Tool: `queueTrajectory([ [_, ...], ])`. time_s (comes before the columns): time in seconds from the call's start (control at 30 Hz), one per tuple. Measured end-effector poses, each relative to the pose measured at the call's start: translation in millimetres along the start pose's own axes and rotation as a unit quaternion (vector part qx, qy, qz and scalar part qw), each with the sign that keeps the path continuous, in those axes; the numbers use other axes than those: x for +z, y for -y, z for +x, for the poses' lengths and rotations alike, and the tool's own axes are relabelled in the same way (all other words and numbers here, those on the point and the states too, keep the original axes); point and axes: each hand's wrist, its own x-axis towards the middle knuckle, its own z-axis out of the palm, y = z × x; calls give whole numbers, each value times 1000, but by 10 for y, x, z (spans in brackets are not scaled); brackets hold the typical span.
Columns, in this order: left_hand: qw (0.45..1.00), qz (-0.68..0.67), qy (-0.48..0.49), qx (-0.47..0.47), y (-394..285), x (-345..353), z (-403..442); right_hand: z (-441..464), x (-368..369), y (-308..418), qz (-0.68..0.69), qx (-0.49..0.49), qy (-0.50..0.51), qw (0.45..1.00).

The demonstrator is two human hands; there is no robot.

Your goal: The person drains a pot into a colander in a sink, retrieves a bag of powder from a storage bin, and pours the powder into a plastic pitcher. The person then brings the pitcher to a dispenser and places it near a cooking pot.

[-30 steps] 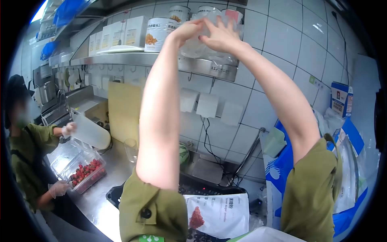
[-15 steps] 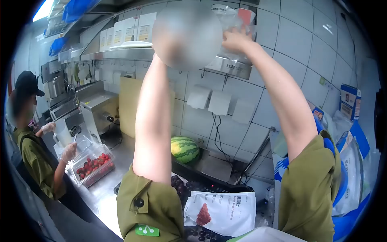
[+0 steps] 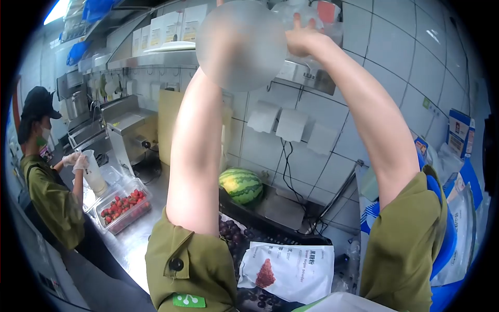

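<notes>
1. The crumpled clear plastic (image 3: 303, 9) lies on the wall shelf (image 3: 312, 78), toward its right end and above its front edge.

2. The right hand (image 3: 302, 41) is at this plastic: two fingertips point up in front of it, and more of the plastic shows above and to the right of them. Of the two hands, this one seems the nearer.

3. The right fingers are raised and slightly apart; whether they pinch the plastic or only rest against it, I cannot tell.

4. The left hand (image 3: 224, 34) is up at the same shelf, left of the right hand, inside a round blurred patch. Its fingers' state and anything in them cannot be told.

5. The plastic is a loose, see-through heap, with no clear long axis; both forearms rise toward it, the right one slanting inward to the left.

6. A can with a red label (image 3: 326, 11) stands just beside the right fingertips, close to the shelf's right end. White boxes (image 3: 174, 26) stand along the shelf's left stretch, behind a white flat piece (image 3: 171, 48) near the front edge.
</notes>
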Motion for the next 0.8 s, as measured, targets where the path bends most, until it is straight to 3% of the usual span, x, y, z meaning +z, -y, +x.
queueTrajectory([
  [0.23,984,-163,-74,11,-97,30,-126,185,145,-42,-16,15,38,999],
  [0.33,947,53,-270,166,-163,40,-278,107,116,-56,53,8,2,999],
  [0.4,940,-165,-115,276,-392,21,-425,138,168,-176,130,-12,-46,990],
  [0.47,944,-221,6,245,-632,82,-557,339,319,-404,234,-49,-106,965],
  [0.5,956,-180,25,232,-652,22,-608,467,238,-625,359,-141,-98,917],
  [0.6,972,-91,47,213,-804,-20,-687,344,-68,-1044,494,-44,-174,851],
  [0.7,976,-68,12,205,-794,141,-556,158,19,-934,305,4,-186,934],
  [0.8,966,-23,211,148,-857,135,-384,357,501,-894,275,-71,-124,951],
])
